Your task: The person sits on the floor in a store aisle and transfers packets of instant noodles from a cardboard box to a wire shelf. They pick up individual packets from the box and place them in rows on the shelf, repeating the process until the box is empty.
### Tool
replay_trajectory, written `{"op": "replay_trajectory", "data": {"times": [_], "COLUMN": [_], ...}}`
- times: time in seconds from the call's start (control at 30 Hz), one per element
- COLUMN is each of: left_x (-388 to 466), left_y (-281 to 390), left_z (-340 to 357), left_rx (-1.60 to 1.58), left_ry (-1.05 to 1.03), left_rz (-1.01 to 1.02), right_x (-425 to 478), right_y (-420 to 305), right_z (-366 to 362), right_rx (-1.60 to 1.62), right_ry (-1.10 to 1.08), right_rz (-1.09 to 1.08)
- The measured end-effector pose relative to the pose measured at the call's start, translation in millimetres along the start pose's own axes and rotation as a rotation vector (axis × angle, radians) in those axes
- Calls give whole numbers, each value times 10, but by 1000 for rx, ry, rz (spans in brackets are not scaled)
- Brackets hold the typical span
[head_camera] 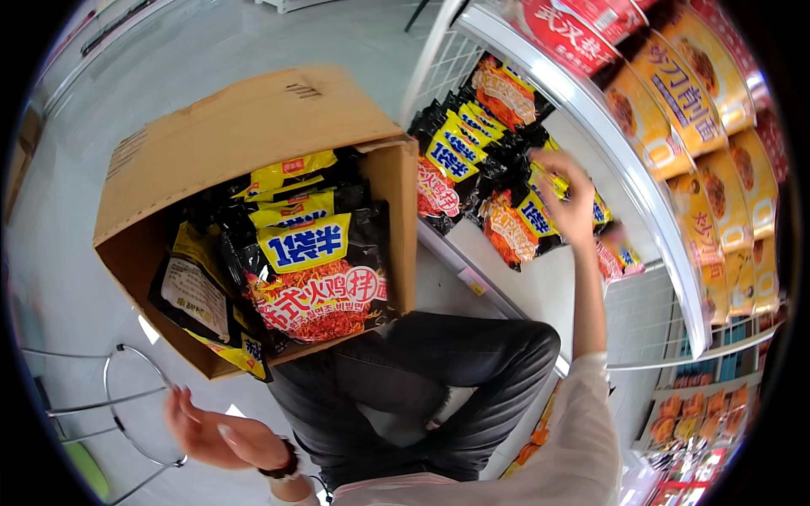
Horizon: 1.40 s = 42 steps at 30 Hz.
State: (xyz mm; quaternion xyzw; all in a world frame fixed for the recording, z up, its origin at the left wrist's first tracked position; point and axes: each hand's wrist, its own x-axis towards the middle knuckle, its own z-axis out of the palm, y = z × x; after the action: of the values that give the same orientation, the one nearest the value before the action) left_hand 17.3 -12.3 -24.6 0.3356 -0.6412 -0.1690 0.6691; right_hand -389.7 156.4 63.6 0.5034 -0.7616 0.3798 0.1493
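Note:
A cardboard box (253, 114) lies with its open side towards me, by my knees. It holds several black and yellow packets of instant noodles (316, 278). Below its lower left corner, my left hand (221, 433) is raised with fingers apart and nothing in it. On the right, my right hand (563, 196) reaches over the lower shelf (544, 284), at a row of the same noodle packets (512, 228). It is blurred and partly covers the packets behind it, so whether it grips one cannot be told. More packets (449, 158) stand on the shelf nearer the box.
Above the lower shelf, an upper shelf with a white metal edge (607, 133) carries noodle tubs (671, 101). A wire side panel (443, 69) bounds the shelf. A round metal frame (117, 405) stands on the floor at left. Another product display (702, 411) is at lower right.

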Motion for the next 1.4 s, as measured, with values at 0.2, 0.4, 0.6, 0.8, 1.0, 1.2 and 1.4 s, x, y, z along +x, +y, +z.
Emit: {"op": "replay_trajectory", "data": {"times": [0.2,0.4,0.6,0.8,1.0,1.2,1.4], "left_x": [-6,-60,-99,-68,44,-51,-230], "left_y": [-175,-86,-151,-205,-61,247,652], "left_z": [83,260,279,211,165,82,307], "left_rx": [-23,-80,-159,-159,-149,-282,-849], "left_ry": [-197,-257,-364,-359,-171,-282,-1212], "left_rz": [-188,-355,-448,-384,-313,-209,-685], "right_x": [766,1052,1021,1013,362,-949,-2149], "right_y": [2191,2217,2471,2185,1612,297,-833], "right_z": [-79,222,263,236,-138,-388,-44], "right_rx": [232,253,210,218,831,1101,1197], "right_ry": [268,187,214,368,309,234,337], "right_rz": [814,884,955,690,897,892,965]}}
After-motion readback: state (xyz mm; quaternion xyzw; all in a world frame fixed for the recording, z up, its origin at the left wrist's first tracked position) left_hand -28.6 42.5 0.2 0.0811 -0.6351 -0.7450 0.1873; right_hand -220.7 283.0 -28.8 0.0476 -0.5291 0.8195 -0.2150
